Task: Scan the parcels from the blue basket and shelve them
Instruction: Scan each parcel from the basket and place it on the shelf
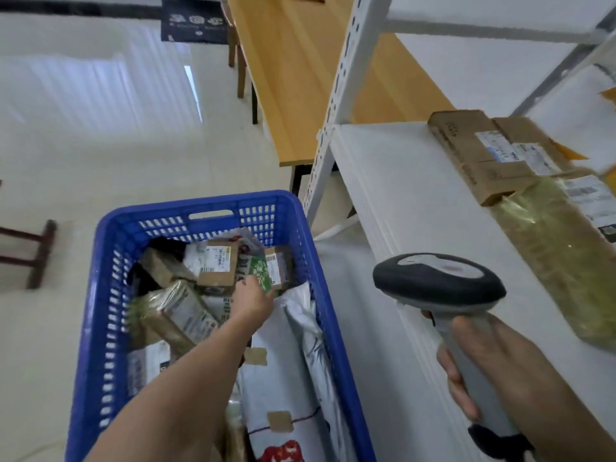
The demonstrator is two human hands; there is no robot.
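Note:
The blue basket [100,295] stands on the floor at lower left, filled with several parcels: brown boxes, tape-wrapped packets and white mailer bags [293,361]. My left hand [255,296] reaches deep into it and grips a small green-and-white patterned parcel [261,271] near the far right corner. At lower right my right hand [500,365] holds the grey handle of a barcode scanner [436,281], its dark head pointing left over the white shelf [393,201]. Two parcels lie on that shelf: a brown cardboard box [483,151] and a tape-wrapped packet [560,255].
The white metal shelving unit has a perforated upright [336,105] just right of the basket. A wooden table [293,78] stands behind it. A dark wooden stool leg [40,255] shows at far left on the pale tiled floor.

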